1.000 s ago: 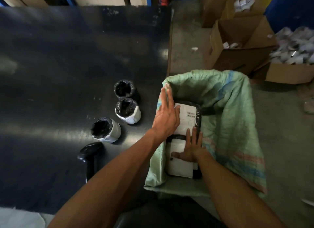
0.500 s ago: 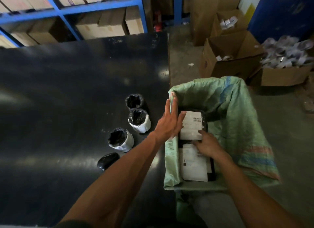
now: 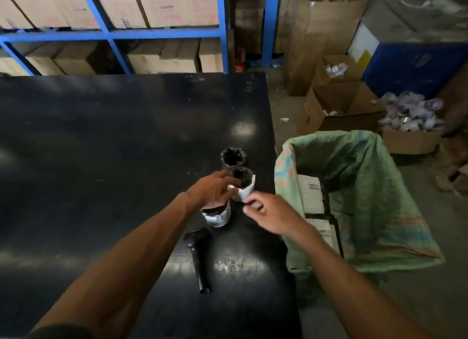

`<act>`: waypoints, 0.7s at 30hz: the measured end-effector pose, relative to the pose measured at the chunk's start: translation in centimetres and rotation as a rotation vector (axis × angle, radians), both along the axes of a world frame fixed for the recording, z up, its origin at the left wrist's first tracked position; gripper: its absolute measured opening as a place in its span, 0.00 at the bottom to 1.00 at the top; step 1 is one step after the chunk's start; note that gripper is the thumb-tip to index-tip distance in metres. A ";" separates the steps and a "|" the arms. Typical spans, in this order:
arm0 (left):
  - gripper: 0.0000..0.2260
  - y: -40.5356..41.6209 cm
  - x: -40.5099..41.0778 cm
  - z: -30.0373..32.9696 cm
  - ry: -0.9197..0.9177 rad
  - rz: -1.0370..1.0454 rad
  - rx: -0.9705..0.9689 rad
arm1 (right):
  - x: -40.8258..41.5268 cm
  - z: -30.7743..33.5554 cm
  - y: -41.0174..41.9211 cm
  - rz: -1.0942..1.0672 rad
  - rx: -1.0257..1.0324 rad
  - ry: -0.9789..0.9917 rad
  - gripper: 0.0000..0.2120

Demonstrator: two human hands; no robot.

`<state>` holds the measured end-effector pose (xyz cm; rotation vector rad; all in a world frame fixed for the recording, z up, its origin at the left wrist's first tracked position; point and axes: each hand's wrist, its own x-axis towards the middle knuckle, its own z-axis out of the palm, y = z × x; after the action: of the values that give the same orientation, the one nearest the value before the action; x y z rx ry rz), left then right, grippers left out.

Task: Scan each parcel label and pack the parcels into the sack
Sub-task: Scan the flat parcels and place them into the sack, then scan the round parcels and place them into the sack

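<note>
Three small round parcels in black wrap with white labels stand on the black table (image 3: pixel 101 161): a far one (image 3: pixel 233 155), a middle one (image 3: pixel 245 180) and a near one (image 3: pixel 217 216). My left hand (image 3: pixel 211 190) hovers over the near parcel, its spread fingers reaching the middle parcel's rim. My right hand (image 3: pixel 269 214) is just right of the middle parcel with its fingers curled at the white wrap; a grip cannot be made out. The green woven sack (image 3: pixel 362 187) hangs open off the table's right edge, with two flat labelled parcels (image 3: pixel 310 195) inside. A black handheld scanner (image 3: pixel 198 252) lies near me.
Open cardboard boxes (image 3: pixel 336 111) with small white packets stand on the floor behind the sack. A blue bin (image 3: pixel 415 60) is at the far right. Blue shelving (image 3: pixel 114 32) stacked with cartons runs behind the table.
Both hands have come out of the sack and moved left over the round parcels on the table. The flat parcels stay in the sack. The view has tilted up.
</note>
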<state>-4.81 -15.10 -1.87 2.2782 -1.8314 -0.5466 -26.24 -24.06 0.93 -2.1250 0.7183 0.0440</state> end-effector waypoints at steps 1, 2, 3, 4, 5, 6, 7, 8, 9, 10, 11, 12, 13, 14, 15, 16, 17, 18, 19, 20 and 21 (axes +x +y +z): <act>0.18 0.5 0.6 -0.1 -0.005 -0.031 0.059 | 0.7 -0.6 1.7 0.062 0.010 0.060 0.14; 0.19 0.8 0.9 0.0 -0.008 -0.071 0.116 | 1.4 -1.3 3.4 0.114 0.005 0.117 0.16; 0.20 1.1 1.1 -0.1 -0.008 -0.118 0.160 | 2.0 -2.0 5.1 0.156 -0.001 0.170 0.19; 0.21 1.2 1.2 -0.2 -0.008 -0.163 0.204 | 2.6 -2.6 6.5 0.185 0.001 0.222 0.22; 0.22 1.3 1.2 -0.3 -0.009 -0.195 0.257 | 3.2 -3.1 8.0 0.197 0.019 0.270 0.26; 0.24 1.4 1.2 -0.4 -0.014 -0.217 0.311 | 3.7 -3.7 9.2 0.192 0.047 0.310 0.32; 0.25 1.4 1.2 -0.7 -0.030 -0.231 0.357 | 4.2 -4.0 10.3 0.178 0.081 0.333 0.37; 0.26 1.5 1.3 -1.0 -0.051 -0.242 0.390 | 4.6 -4.2 11.3 0.152 0.118 0.341 0.40; 0.28 1.6 1.3 -1.3 -0.074 -0.249 0.416 | 4.9 -4.3 12.1 0.120 0.152 0.341 0.43; 0.29 1.7 1.4 -1.5 -0.088 -0.253 0.429 | 5.2 -4.5 12.8 0.083 0.189 0.346 0.45; 0.31 1.9 1.7 -1.8 -0.086 -0.254 0.435 | 5.5 -4.6 13.4 0.047 0.227 0.354 0.46; 0.34 2.1 1.9 -1.8 -0.080 -0.251 0.434 | 5.8 -4.8 13.9 0.010 0.259 0.364 0.46; 0.36 2.3 2.3 -1.9 -0.075 -0.243 0.433 | 6.0 -5.0 14.4 -0.017 0.275 0.375 0.47; 0.38 2.5 2.8 -1.9 -0.069 -0.232 0.425 | 6.3 -5.3 14.8 -0.035 0.286 0.387 0.47; 0.40 2.8 3.3 -2.0 -0.055 -0.209 0.407 | 6.6 -5.6 15.2 -0.049 0.290 0.390 0.47; 0.41 3.1 3.9 -2.0 -0.033 -0.175 0.384 | 6.9 -6.0 15.6 -0.065 0.297 0.380 0.48; 0.42 3.5 4.6 -2.1 -0.007 -0.131 0.356 | 7.2 -6.1 15.9 -0.089 0.309 0.360 0.48; 0.41 4.0 5.3 -2.2 0.020 -0.087 0.330 | 7.5 -6.3 16.1 -0.119 0.328 0.333 0.48; 0.41 4.5 6.0 -2.3 0.042 -0.046 0.302 | 7.9 -6.6 16.1 -0.147 0.344 0.305 0.46; 0.40 5.1 6.7 -2.4 0.056 -0.006 0.273 | 8.2 -6.6 16.2 -0.170 0.356 0.276 0.44; 0.39 5.7 7.4 -2.6 0.068 0.030 0.245 | 8.5 -6.6 16.2 -0.190 0.365 0.251 0.42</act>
<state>2.63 -9.37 -4.46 2.3995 -1.7818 -0.8771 -17.70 -7.90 -5.71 -1.7122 0.9761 0.3194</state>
